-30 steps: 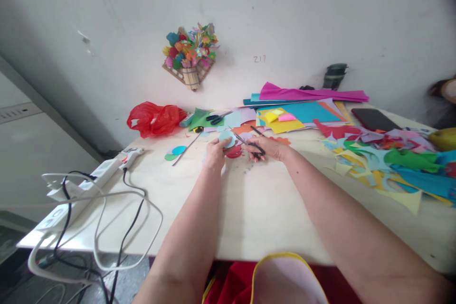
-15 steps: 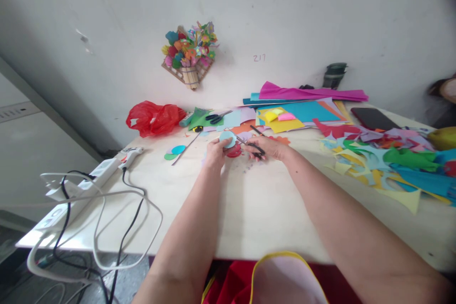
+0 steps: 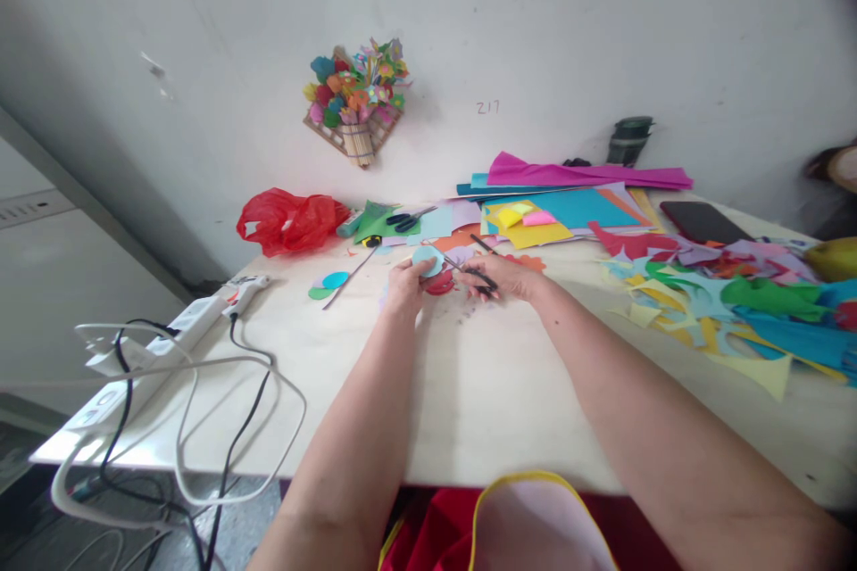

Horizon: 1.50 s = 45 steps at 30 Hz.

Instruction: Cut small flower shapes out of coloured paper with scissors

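My left hand (image 3: pixel 405 284) pinches a light blue paper circle (image 3: pixel 428 260), thumb on top, a little above the table. In my right hand (image 3: pixel 501 275) is a pair of scissors (image 3: pixel 480 282) with dark handles; its blades point left at the circle's right edge. Whether the blades touch the paper I cannot tell. Beneath the hands lie red paper pieces (image 3: pixel 440 284) and an orange flower-shaped cutout (image 3: pixel 532 263). To the left, a blue paper circle (image 3: pixel 336 280) partly covers a green one (image 3: pixel 321 293).
Paper scraps (image 3: pixel 710 303) cover the table's right side near a dark phone (image 3: pixel 704 223). Coloured sheets (image 3: pixel 589 210) and a second pair of scissors (image 3: pixel 405 220) lie at the back. A red plastic bag (image 3: pixel 291 223) sits back left; a power strip (image 3: pixel 151 361) with cables runs along the left edge.
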Each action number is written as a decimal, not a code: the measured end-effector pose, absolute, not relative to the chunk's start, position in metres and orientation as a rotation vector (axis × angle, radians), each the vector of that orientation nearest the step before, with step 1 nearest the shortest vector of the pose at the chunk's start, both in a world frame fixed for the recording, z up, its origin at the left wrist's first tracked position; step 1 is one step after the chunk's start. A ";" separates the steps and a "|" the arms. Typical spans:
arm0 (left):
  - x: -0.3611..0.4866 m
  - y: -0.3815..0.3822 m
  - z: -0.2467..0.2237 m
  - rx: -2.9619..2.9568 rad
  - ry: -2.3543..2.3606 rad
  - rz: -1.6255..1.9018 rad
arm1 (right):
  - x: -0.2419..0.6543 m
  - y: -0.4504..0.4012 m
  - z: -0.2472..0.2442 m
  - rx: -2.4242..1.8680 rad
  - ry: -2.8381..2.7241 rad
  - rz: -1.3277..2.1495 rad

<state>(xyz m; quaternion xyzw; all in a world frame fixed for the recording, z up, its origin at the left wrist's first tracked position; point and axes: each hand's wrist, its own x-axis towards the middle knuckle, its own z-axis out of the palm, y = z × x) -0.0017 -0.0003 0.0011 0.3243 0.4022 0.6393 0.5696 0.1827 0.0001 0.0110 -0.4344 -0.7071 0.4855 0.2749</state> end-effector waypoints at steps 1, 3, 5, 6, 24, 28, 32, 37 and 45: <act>-0.002 0.000 0.001 0.759 0.941 1.503 | 0.183 0.000 0.011 -1.169 -1.899 1.305; -0.002 0.000 0.001 0.753 0.935 1.506 | 0.182 0.001 0.010 -1.174 -1.896 1.300; -0.002 0.001 0.000 0.750 0.927 1.509 | 0.182 0.003 0.009 -1.181 -1.892 1.304; -0.002 0.001 0.000 0.750 0.924 1.510 | 0.182 0.004 0.008 -1.181 -1.887 1.313; -0.002 0.004 -0.004 0.738 0.914 1.528 | 0.180 0.004 0.007 -1.176 -1.868 1.323; -0.002 0.004 -0.004 0.742 0.914 1.529 | 0.180 0.003 0.008 -1.164 -1.861 1.334; -0.001 0.003 -0.002 0.737 0.908 1.530 | 0.180 0.003 0.007 -1.154 -1.869 1.330; -0.001 0.002 -0.001 0.731 0.909 1.531 | 0.179 0.005 0.006 -1.152 -1.846 1.351; 0.000 0.002 -0.001 0.717 0.915 1.533 | 0.178 -0.001 0.012 -1.140 -1.848 1.351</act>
